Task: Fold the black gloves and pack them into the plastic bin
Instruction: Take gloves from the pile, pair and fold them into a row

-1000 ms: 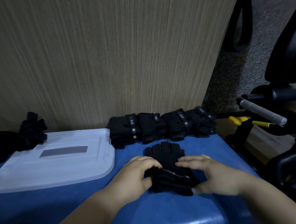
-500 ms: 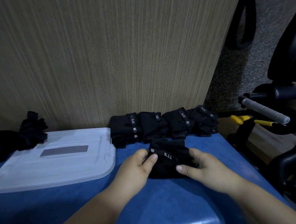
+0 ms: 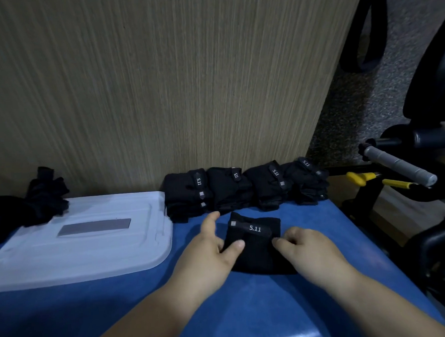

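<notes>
Two hands meet the folded glove [image 3: 258, 254] — left hand [image 3: 208, 255] fingers spread, thumb pressing; right hand [image 3: 310, 251] apparently pinching its edge.

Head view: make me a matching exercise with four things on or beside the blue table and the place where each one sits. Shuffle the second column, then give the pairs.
Things
1. single folded glove
2. row of folded gloves
3. white plastic lid
4. yellow-handled tool

Places
A. off the blue table, to its right
B. between the left hand and the right hand
C. along the foot of the wooden panel
D. on the left part of the table

Pairs: 1-B, 2-C, 3-D, 4-A
</notes>
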A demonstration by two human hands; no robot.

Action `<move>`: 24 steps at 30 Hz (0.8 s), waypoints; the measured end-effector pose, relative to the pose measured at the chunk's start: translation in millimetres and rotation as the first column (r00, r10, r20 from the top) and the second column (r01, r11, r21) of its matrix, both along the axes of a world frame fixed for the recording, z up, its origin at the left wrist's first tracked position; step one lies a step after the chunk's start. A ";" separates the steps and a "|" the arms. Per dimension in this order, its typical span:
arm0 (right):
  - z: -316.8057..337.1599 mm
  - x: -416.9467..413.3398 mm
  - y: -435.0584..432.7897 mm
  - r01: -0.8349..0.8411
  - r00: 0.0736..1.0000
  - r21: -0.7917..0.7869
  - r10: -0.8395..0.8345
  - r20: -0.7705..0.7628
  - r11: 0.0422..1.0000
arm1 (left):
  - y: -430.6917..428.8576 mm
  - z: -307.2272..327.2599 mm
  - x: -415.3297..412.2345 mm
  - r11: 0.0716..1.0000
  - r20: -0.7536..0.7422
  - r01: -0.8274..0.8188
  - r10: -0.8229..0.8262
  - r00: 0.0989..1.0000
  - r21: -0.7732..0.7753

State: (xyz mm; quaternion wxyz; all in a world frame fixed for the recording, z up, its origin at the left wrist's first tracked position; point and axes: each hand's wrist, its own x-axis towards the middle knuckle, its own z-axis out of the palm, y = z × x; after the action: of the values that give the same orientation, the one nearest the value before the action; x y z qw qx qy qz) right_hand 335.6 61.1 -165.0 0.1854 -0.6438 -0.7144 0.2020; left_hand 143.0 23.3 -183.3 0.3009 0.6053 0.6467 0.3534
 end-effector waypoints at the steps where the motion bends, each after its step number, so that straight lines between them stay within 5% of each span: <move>1: -1.4 -0.1 0.2 0.008 1.000 0.036 -0.008 -0.001 0.999 | 0.0 -0.2 0.5 1.000 -0.030 0.009 -0.009 0.999 -0.002; 8: -2.2 -6.0 -2.5 -0.194 0.965 0.058 0.201 -0.166 0.979 | 5.3 -3.6 5.6 0.999 -0.254 -0.044 0.042 0.966 -0.001; 14: 3.4 -9.6 -2.4 -0.095 0.993 -0.003 0.094 -0.076 0.995 | 4.3 2.6 0.3 0.986 -0.397 -0.129 0.159 0.904 0.101; 18: 9.6 -11.8 -7.1 -0.039 0.999 -0.083 0.037 -0.026 0.996 | -3.0 14.0 -7.1 0.985 -0.456 -0.169 0.162 0.875 0.027; 21: 12.7 -12.3 -8.6 -0.016 1.000 -0.131 0.017 0.010 0.991 | -8.4 15.5 -7.2 0.987 -0.431 -0.155 0.123 0.894 -0.040; 24: 12.2 -14.5 -10.6 -0.039 0.999 -0.159 0.036 -0.026 0.986 | -9.3 13.8 -2.0 0.989 -0.247 -0.116 0.089 0.965 -0.094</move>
State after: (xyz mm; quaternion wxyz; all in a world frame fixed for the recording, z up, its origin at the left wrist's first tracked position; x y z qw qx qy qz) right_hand 321.1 50.4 -152.7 0.1376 -0.6407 -0.7057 0.2693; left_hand 141.0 14.0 -169.4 0.2333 0.5925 0.7271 0.2566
